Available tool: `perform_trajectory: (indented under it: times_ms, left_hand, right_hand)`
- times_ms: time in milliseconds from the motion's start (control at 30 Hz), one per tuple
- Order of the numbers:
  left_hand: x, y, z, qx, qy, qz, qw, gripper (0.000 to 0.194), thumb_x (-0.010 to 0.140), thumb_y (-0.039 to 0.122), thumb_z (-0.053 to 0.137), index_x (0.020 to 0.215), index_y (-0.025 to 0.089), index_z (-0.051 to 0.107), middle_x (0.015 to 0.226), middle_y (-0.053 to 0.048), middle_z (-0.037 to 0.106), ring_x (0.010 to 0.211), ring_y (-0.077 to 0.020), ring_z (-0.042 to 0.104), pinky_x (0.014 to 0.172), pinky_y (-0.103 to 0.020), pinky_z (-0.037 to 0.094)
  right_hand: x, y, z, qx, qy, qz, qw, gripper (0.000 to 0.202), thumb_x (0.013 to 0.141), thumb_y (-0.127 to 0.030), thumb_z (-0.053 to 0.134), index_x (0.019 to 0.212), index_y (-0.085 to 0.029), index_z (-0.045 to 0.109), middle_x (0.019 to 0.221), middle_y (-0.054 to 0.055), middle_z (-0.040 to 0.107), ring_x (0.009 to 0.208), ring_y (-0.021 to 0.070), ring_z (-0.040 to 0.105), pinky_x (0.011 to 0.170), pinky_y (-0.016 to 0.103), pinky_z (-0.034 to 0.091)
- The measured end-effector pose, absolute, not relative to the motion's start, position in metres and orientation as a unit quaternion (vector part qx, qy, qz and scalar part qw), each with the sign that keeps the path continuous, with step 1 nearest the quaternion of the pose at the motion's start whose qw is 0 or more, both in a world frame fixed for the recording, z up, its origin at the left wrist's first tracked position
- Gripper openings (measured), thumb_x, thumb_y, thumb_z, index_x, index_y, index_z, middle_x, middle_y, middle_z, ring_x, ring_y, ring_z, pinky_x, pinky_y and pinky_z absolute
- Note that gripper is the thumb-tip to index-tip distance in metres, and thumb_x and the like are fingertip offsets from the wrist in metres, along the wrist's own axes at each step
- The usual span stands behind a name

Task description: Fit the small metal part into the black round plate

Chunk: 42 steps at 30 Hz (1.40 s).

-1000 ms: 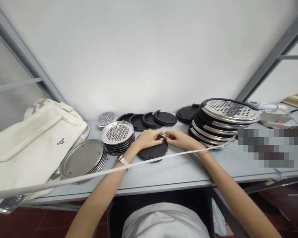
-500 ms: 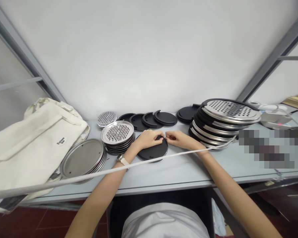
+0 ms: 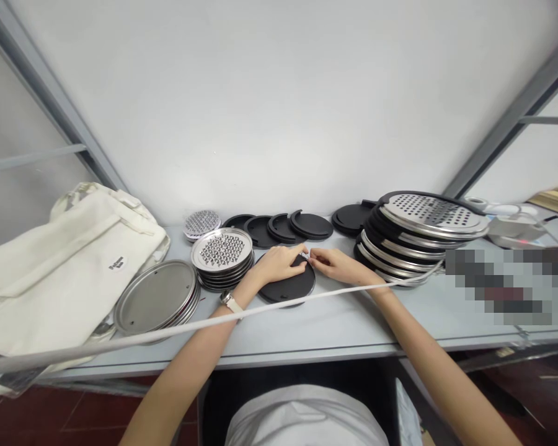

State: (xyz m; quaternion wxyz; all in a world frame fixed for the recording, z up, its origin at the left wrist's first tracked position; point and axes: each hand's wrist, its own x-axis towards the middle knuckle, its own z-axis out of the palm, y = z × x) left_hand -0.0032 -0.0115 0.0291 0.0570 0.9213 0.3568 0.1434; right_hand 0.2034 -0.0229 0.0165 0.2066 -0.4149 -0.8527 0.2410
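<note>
A round black disc [image 3: 286, 288] lies on the table in front of me, with a small hole near its front edge. My left hand [image 3: 279, 265] rests over its far part, thumb and forefinger pinched near the disc's back right edge. Facing it, my right hand [image 3: 333, 264] is closed in a pinch at the same edge. Between the fingertips is a tiny pale, shiny piece [image 3: 305, 254], too small to name. Left of the disc stands a stack of grater plates [image 3: 221, 249] with raised teeth.
Several black discs with raised rims [image 3: 310, 225] lie along the wall. A tall stack of perforated metal plates with black rims [image 3: 430, 210] stands to the right. Plain metal plates [image 3: 155, 296] and a cream bag [image 3: 74, 266] are on the left. A white cord [image 3: 167, 334] crosses in front.
Both hands stay at the disc's back right edge, with only a slight shift of the fingers. The tiny pale piece shows a little more between them. The view has tilted slightly.
</note>
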Motion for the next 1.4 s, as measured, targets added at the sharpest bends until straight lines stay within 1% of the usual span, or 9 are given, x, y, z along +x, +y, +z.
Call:
perform_trajectory:
  times_ms: [100,267,433,633,767,867,1067,1233,1400]
  left_hand:
    - [-0.0031,-0.0125,0.0307,0.92,0.361,0.139,0.061,0.029,0.088,0.035,0.049,0.113,0.021,0.054,0.076,-0.002,0.066,0.076,-0.0204,0.066,0.069,-0.025,0.044]
    - [-0.0027,-0.013,0.0309,0.92,0.361,0.14,0.058,0.034,0.088,0.035,0.05,0.119,0.021,0.052,0.076,-0.002,0.065,0.076,-0.0206,0.066,0.068,-0.025,0.044]
    - [-0.0033,-0.0116,0.0294,0.926,0.347,0.141,0.051,0.026,0.089,0.036,0.049,0.109,0.021,0.056,0.076,-0.002,0.066,0.074,-0.0203,0.065,0.066,-0.024,0.043]
    - [-0.0034,-0.0126,0.0305,0.926,0.344,0.147,0.055,0.031,0.089,0.035,0.049,0.116,0.022,0.055,0.075,-0.002,0.066,0.076,-0.0206,0.065,0.067,-0.025,0.043]
    - [-0.0027,-0.0133,0.0318,0.922,0.355,0.141,0.069,0.027,0.088,0.035,0.05,0.111,0.022,0.058,0.076,-0.002,0.066,0.075,-0.0196,0.065,0.067,-0.024,0.043]
    - [-0.0027,-0.0129,0.031,0.923,0.353,0.143,0.064,0.027,0.088,0.034,0.05,0.111,0.022,0.058,0.075,-0.001,0.066,0.074,-0.0194,0.065,0.066,-0.024,0.043]
    - [-0.0033,-0.0111,0.0278,0.922,0.351,0.152,0.053,0.029,0.088,0.035,0.049,0.112,0.022,0.058,0.075,-0.001,0.066,0.073,-0.0191,0.064,0.064,-0.024,0.041]
    - [-0.0034,-0.0102,0.0268,0.923,0.346,0.162,0.056,0.026,0.088,0.035,0.049,0.107,0.021,0.059,0.072,0.0,0.064,0.067,-0.0172,0.062,0.061,-0.023,0.04]
    - [-0.0037,-0.011,0.0283,0.92,0.352,0.158,0.066,0.023,0.087,0.034,0.051,0.104,0.022,0.06,0.072,0.0,0.064,0.066,-0.0158,0.061,0.061,-0.022,0.039]
  right_hand:
    - [0.2037,-0.0229,0.016,-0.416,-0.852,0.238,0.211,0.028,0.092,-0.039,0.04,0.077,-0.017,0.051,0.064,-0.003,0.047,0.057,0.0109,0.039,0.055,0.024,0.031]
    - [0.2026,-0.0246,0.0192,-0.412,-0.852,0.24,0.216,0.025,0.092,-0.036,0.04,0.081,-0.017,0.054,0.065,-0.002,0.05,0.058,0.0114,0.04,0.057,0.024,0.032]
    - [0.2007,-0.0257,0.021,-0.413,-0.853,0.238,0.214,0.027,0.092,-0.037,0.04,0.079,-0.017,0.052,0.065,-0.003,0.049,0.058,0.0114,0.04,0.057,0.024,0.032]
    - [0.2008,-0.024,0.0175,-0.411,-0.855,0.232,0.215,0.023,0.091,-0.034,0.041,0.081,-0.017,0.053,0.066,-0.002,0.051,0.057,0.0113,0.042,0.057,0.024,0.032]
    - [0.2012,-0.024,0.0171,-0.414,-0.856,0.225,0.211,0.024,0.092,-0.033,0.04,0.082,-0.016,0.054,0.066,-0.001,0.052,0.058,0.0118,0.042,0.057,0.024,0.032]
    - [0.2007,-0.0252,0.0189,-0.416,-0.858,0.219,0.209,0.025,0.092,-0.033,0.039,0.083,-0.016,0.055,0.067,-0.001,0.054,0.059,0.0121,0.043,0.059,0.025,0.033]
    - [0.1998,-0.0263,0.0212,-0.429,-0.855,0.205,0.207,0.028,0.093,-0.035,0.037,0.076,-0.017,0.05,0.065,-0.001,0.05,0.058,0.0119,0.041,0.058,0.025,0.031]
    - [0.2005,-0.0252,0.0205,-0.437,-0.85,0.198,0.216,0.029,0.091,-0.038,0.037,0.071,-0.018,0.045,0.062,-0.003,0.045,0.056,0.0109,0.038,0.056,0.024,0.029]
    - [0.1994,-0.026,0.0223,-0.449,-0.841,0.201,0.226,0.028,0.089,-0.038,0.039,0.068,-0.019,0.041,0.061,-0.003,0.044,0.056,0.0103,0.035,0.055,0.024,0.027]
